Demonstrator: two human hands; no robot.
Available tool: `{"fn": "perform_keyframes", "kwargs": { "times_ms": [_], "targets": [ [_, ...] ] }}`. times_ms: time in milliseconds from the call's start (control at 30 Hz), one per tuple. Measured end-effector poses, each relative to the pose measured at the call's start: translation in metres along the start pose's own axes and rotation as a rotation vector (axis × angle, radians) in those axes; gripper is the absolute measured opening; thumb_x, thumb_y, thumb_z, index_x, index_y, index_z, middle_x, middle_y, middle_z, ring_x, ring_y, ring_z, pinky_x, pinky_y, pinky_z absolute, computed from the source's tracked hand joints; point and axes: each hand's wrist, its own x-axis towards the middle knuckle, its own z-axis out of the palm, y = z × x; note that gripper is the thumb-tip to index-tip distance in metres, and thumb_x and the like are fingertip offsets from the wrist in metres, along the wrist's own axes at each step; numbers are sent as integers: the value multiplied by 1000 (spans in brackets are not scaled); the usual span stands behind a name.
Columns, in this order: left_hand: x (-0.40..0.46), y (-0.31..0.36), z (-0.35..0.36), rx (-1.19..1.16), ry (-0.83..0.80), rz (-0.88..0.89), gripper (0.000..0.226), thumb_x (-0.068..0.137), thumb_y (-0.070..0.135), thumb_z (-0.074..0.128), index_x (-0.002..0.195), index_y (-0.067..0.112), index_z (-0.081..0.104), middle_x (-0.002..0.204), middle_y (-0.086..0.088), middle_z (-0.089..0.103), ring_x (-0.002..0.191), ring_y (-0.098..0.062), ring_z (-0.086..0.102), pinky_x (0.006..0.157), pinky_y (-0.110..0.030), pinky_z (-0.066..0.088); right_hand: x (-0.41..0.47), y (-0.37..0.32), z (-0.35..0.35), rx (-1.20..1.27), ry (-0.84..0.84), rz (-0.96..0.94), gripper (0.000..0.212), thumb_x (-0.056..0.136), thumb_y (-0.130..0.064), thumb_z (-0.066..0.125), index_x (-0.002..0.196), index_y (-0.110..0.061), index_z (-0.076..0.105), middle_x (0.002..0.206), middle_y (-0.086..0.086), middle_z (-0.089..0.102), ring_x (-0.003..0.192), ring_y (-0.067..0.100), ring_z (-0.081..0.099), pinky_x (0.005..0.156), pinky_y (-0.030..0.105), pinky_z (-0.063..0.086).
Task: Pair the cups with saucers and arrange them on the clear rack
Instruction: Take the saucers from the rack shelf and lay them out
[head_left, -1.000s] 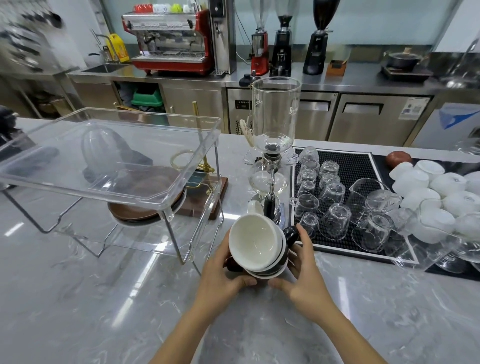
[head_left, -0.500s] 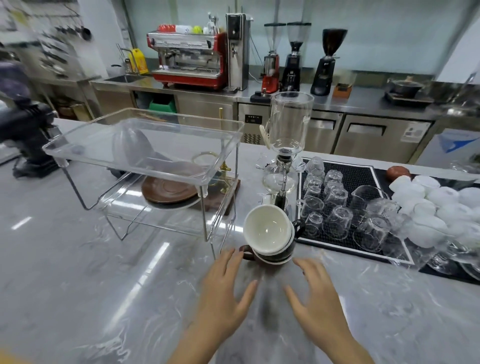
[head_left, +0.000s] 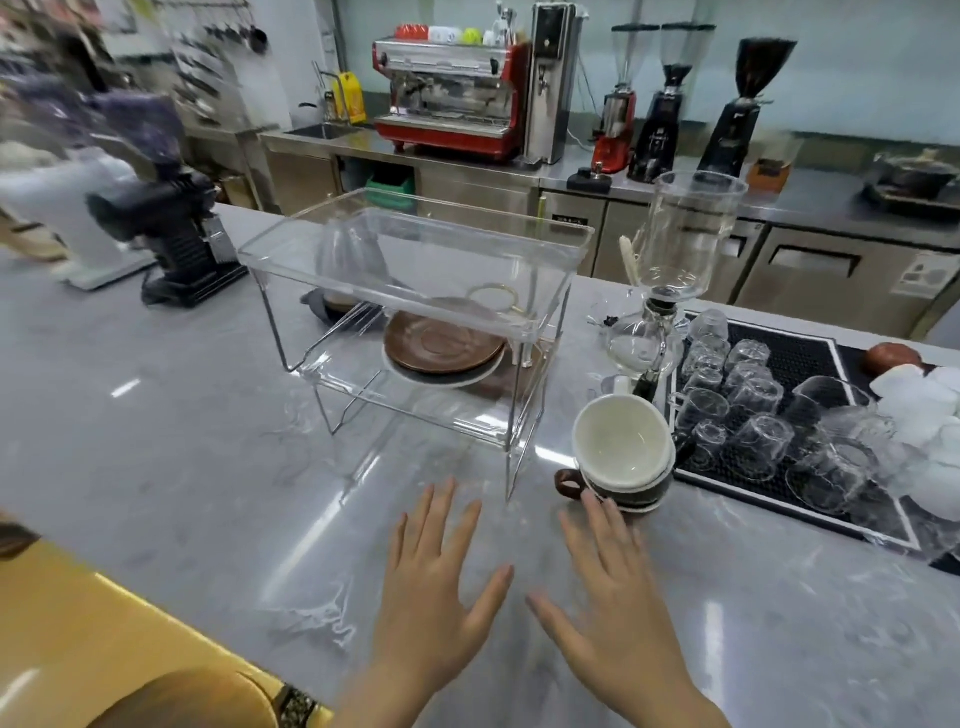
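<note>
Hands withdrawn from stacked cups (head_left: 621, 457): left (head_left: 436, 587), right (head_left: 613, 587) flat, empty.

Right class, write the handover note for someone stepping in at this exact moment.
Left hand: open, over the counter, holding nothing.
Right hand: open, empty, fingertips near the stacked cups.
Cups: nested stack on the marble counter, right of the clear rack.
Saucers: stacked on the rack's lower shelf.
Done: no cup paired; top shelf looks empty.
Left: pair each cup with a saucer and arrange them on the rack.
</note>
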Motion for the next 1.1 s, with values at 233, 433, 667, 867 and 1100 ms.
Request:
{"fn": "perform_keyframes", "kwargs": {
  "times_ms": [233,433,667,867,1100],
  "targets": [
    [-6,-40,-32,2,-3,-58,74,92,65,47,155,27,38,170,1,20,158,-20,8,121,-50,17,17,-50,12,45,-82,-37,89,82,-76,29,157,-31,12,164,-12,-4,153,9,-9,123,27,-11],
    [6,-61,-57,-38,12,-91,77,91,66,45,156,24,37,169,2,19,158,-15,5,123,-43,11,33,-82,15,98,-62,-92,81,86,-72,32,152,-40,-3,162,-22,-8,151,-4,-15,126,28,0],
    [23,-91,-93,-99,22,-95,78,90,66,45,156,26,36,169,5,21,158,-14,10,124,-50,27,65,-119,22,165,-89,-121,78,93,-64,37,155,-37,-3,160,-28,-17,147,-10,-20,126,24,3],
    [49,-112,-109,-137,68,-95,79,89,68,47,155,28,38,167,11,24,157,-10,12,123,-44,29,101,-146,20,248,-46,-97,77,94,-62,37,159,-37,3,162,-30,-11,149,-10,-14,123,22,6],
    [89,-119,-108,-196,73,-54,79,90,67,46,158,29,31,167,16,20,154,5,3,124,-32,20,139,-156,5,252,58,-1,76,97,-53,45,158,-37,4,163,-28,-7,150,-9,-7,122,22,7]
  ]
}}
